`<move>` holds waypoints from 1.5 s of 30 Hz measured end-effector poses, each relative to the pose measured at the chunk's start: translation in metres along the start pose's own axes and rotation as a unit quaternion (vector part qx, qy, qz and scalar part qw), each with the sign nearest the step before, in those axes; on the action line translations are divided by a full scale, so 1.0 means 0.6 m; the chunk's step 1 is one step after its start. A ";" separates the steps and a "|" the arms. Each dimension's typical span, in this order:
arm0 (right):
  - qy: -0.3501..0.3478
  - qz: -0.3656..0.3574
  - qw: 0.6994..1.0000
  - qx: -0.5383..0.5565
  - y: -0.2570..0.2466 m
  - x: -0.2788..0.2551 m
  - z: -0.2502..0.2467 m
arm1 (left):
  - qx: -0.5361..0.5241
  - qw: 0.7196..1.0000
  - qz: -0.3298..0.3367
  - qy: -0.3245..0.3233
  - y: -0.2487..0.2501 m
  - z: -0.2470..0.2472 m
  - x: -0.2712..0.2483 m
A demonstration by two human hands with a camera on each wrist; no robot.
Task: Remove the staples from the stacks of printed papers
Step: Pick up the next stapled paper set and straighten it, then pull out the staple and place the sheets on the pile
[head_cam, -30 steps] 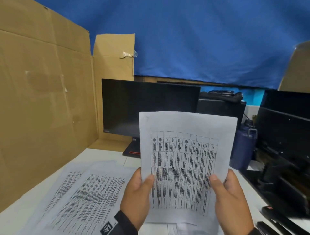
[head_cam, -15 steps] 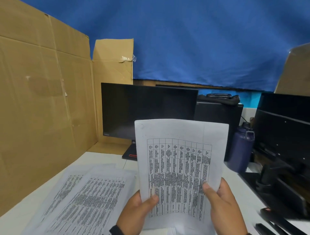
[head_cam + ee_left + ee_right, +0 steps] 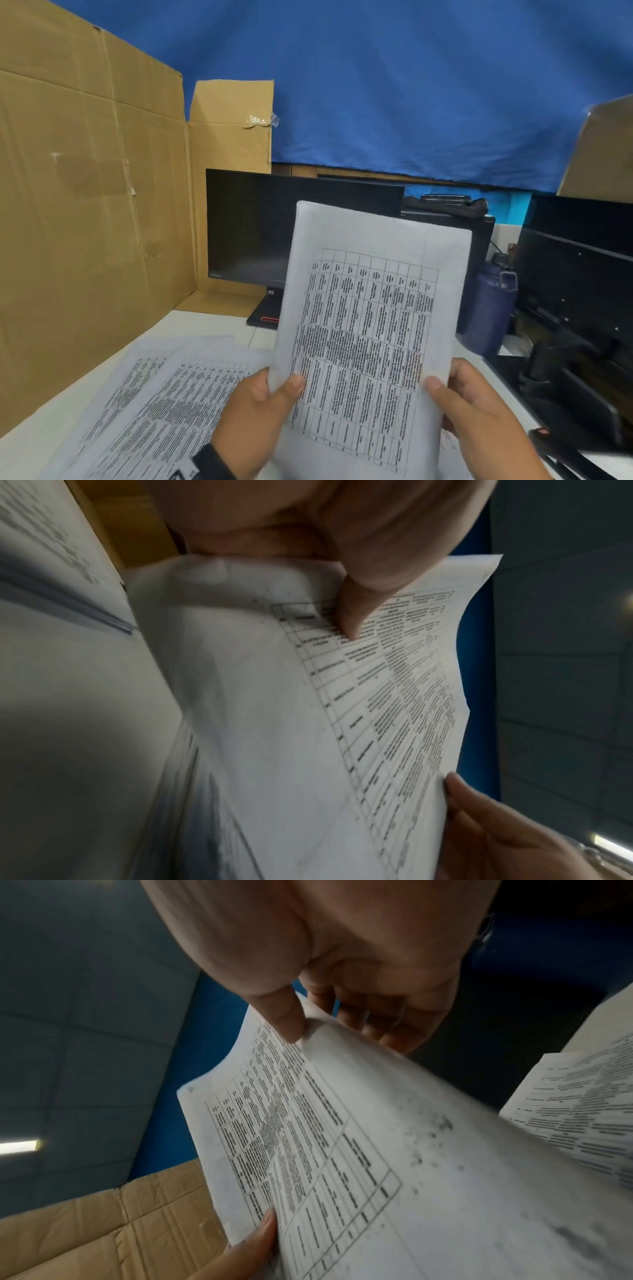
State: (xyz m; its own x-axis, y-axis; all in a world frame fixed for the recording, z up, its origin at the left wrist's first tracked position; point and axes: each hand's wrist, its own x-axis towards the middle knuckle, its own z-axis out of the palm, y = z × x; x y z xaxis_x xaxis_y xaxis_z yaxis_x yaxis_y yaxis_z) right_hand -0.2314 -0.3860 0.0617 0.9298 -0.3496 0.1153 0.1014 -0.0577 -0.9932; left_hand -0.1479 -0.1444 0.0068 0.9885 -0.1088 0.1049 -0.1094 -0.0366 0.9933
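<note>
I hold a stack of printed papers (image 3: 370, 329) upright in front of me, its table of text facing me. My left hand (image 3: 270, 394) pinches its lower left edge, thumb on the front. My right hand (image 3: 455, 394) pinches the lower right edge the same way. In the left wrist view the left thumb (image 3: 356, 607) presses on the printed sheet (image 3: 308, 710). In the right wrist view the right thumb (image 3: 284, 1015) lies on the page (image 3: 394, 1150) with the fingers behind it. I see no staple in any view.
More printed sheets (image 3: 157, 404) lie fanned on the white desk (image 3: 41, 435) at the left. Cardboard walls (image 3: 85, 205) stand left. A dark monitor (image 3: 253, 229), a blue bottle (image 3: 493, 305) and black equipment (image 3: 575, 308) crowd the back and right.
The held stack has sunk lower and tilted, its top leaning to the right. Both hands keep their pinch on its lower edges.
</note>
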 end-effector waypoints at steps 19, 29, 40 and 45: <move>0.069 -0.473 0.637 -0.605 -0.117 -0.023 0.067 | 0.633 0.637 0.432 0.080 0.217 0.007 -0.045; 0.112 -0.233 0.960 -0.105 -0.070 0.048 -0.003 | -0.079 0.996 0.042 0.023 0.153 0.005 -0.016; 0.090 -0.126 0.988 -0.027 0.109 0.044 0.040 | -0.084 0.995 0.022 0.056 0.014 0.058 -0.002; 0.089 -0.161 0.983 -0.021 0.089 0.048 0.036 | -0.152 0.987 0.013 0.043 -0.008 0.049 0.014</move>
State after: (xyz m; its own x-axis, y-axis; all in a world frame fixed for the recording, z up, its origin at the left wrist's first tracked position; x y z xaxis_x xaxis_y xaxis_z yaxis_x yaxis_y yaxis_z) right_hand -0.1914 -0.3789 0.0114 0.7749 -0.4650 0.4282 0.3621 -0.2288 -0.9036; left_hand -0.1422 -0.1746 0.0017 0.9924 -0.0208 0.1212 -0.1114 0.2661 0.9575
